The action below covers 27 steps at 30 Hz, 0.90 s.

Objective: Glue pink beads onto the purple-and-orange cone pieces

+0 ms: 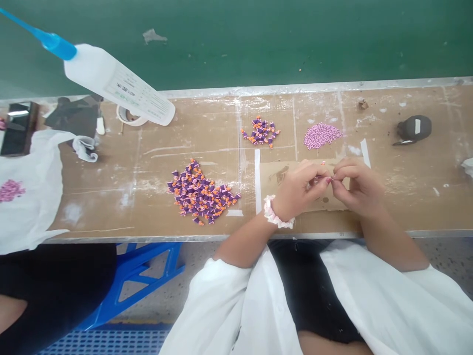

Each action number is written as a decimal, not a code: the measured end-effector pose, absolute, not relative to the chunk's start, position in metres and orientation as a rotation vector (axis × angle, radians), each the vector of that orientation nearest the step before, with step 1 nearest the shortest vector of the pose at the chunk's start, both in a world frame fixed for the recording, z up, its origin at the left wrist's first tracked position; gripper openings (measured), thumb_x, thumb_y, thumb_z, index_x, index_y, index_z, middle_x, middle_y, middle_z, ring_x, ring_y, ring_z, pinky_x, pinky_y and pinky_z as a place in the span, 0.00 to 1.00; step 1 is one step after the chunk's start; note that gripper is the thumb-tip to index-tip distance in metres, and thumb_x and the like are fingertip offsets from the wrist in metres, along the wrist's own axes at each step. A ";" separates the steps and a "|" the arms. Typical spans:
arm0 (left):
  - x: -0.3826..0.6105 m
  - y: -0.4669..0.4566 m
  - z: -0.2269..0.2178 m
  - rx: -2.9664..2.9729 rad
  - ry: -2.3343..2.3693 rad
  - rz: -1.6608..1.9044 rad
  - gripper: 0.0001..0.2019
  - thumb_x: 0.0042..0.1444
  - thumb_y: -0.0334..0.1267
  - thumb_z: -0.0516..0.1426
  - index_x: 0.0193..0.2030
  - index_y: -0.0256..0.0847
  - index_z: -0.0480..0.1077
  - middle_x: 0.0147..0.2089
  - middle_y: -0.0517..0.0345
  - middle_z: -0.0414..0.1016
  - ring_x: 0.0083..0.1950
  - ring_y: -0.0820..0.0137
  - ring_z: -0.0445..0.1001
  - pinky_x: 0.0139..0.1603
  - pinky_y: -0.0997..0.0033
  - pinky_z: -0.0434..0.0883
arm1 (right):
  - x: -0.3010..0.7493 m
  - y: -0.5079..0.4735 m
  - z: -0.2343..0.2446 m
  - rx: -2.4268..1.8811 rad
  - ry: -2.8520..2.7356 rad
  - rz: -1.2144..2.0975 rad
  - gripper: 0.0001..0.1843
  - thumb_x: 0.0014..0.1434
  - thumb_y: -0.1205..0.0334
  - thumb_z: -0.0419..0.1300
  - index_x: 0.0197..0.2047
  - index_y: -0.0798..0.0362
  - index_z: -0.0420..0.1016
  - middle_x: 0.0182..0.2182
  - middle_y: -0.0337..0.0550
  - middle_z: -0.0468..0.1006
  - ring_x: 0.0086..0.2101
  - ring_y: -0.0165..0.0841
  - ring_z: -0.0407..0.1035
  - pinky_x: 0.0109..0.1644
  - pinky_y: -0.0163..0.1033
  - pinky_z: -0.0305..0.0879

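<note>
My left hand (301,190), with a pale scrunchie (275,214) round its wrist, is closed in a pinch. Its fingertips meet those of my right hand (357,188), which is pinched too. Whatever lies between them is too small and covered to name. Both hands are above a tan sheet (273,185) taped to the table. Just beyond the fingers lies a tiny orange-pink bit (323,162). Past the hands are a heap of small pink-purple pieces (321,135) and a small group of purple-and-orange pieces (260,132). A larger pile of purple-and-orange pieces (202,193) spreads to the left.
A white bottle with a blue nozzle (118,84) looms at upper left, near a tape roll (131,117). Farther left are a phone (18,128) and a white cloth or bag (35,197). A dark rounded object (414,129) sits right. Another person's leg (55,291) shows lower left.
</note>
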State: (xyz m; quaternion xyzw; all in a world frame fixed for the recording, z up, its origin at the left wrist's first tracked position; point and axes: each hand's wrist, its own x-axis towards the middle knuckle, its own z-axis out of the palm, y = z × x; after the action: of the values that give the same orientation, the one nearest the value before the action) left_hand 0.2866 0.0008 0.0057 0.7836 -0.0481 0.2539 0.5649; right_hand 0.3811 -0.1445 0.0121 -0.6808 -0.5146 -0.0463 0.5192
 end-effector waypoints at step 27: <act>0.287 0.001 0.001 1.991 -0.159 0.639 0.11 0.66 0.40 0.51 0.34 0.40 0.69 0.31 0.57 0.76 0.39 0.72 0.72 0.43 0.69 0.70 | 0.382 -0.145 0.020 -1.655 -1.111 0.117 0.08 0.55 0.69 0.61 0.28 0.49 0.68 0.21 0.35 0.66 0.23 0.29 0.61 0.26 0.38 0.58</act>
State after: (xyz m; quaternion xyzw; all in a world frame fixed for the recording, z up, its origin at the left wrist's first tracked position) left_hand 0.2873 0.0006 0.0007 0.8228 -0.0656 0.2642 0.4989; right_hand 0.3816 -0.1450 0.0203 -0.6968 -0.4676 0.0494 0.5416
